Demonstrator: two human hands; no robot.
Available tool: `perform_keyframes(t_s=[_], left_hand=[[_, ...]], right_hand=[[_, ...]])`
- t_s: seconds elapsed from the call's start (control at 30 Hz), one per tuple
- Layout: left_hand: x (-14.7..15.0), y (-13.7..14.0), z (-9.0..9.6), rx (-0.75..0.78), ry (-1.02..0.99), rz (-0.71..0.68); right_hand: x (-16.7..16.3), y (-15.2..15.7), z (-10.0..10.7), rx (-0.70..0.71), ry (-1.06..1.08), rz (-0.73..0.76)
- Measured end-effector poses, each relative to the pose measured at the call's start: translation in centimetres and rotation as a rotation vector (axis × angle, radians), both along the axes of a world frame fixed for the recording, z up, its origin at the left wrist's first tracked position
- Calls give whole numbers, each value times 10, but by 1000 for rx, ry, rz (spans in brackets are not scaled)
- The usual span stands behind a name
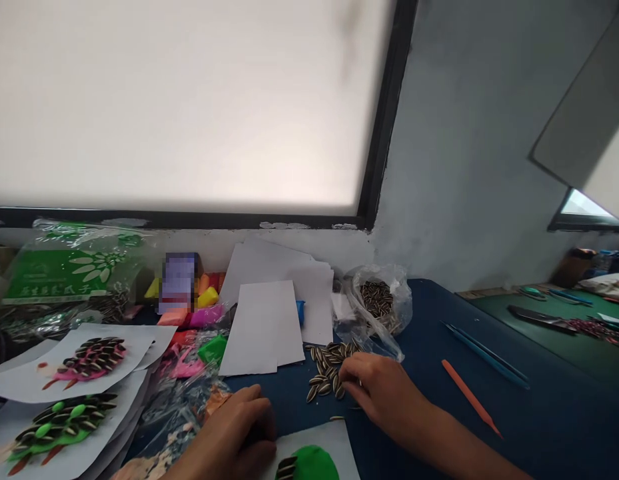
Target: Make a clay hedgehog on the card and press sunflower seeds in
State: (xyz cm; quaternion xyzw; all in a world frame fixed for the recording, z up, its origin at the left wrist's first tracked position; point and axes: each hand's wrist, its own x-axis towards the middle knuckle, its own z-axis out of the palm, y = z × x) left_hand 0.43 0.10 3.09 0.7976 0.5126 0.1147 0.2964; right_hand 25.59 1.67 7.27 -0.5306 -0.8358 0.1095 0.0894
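My right hand (384, 393) is bent in a pinch at the right side of a loose pile of striped sunflower seeds (322, 373). Its fingertips touch the pile, and whatever lies between them is hidden. Lower down, my left hand (239, 427) rests with curled fingers at the left edge of a white sheet of paper (334, 437); anything inside its grasp is out of sight. On that sheet sits a flat green clay shape (314, 463), partly cut off by the frame. A few dark seeds (286, 468) stand in its left side.
Finished-looking seed-and-clay pictures (92, 360) lie stacked at left. Behind are clay packs (214, 347), blank white cards (262, 327) and an open plastic bag of seeds (376, 300). An orange tool (469, 397) and blue tweezers (489, 357) lie at right on the dark blue table.
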Motion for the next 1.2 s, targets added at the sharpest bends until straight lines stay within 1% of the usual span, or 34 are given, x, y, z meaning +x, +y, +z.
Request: perform_keyframes(t_s=[0.1,0.23,0.33,0.5,0.6,0.67,0.77,0.83,0.9,0.93,1.03,1.1,1.2], left_hand=[[-3,1,-4,12,-8,-21],[-5,5,-7,21,-12,-51],[-3,9,-2,-25,23,-20],[6,15,7,-10,140,31],[6,16,8,-18,176,63],[4,17,6,3,151,66],[3,20,0,96,74,51],[7,24,-6,196,39,19],[13,31,-14,335,41,-39],[16,34,-19,419,58,-89],[20,46,-36,689,168,-151],[17,51,-45,762,204,-176],[9,53,-55,804,208,-156]], right_hand=[[0,4,-4,-32,19,14],[-7,10,-9,-35,21,50],[-16,16,-8,-40,5,78],[-23,25,-6,-57,-59,72],[-20,28,-7,-46,-96,39],[-18,29,-8,-37,-119,10],[-15,30,-6,-25,-141,-24],[-14,30,-4,-19,-148,-42],[-12,31,-3,-15,-148,-60],[-12,31,-3,-12,-145,-66],[-10,32,-3,4,-126,-62],[-10,31,-5,14,-104,-23],[-14,28,-9,13,-70,84]])
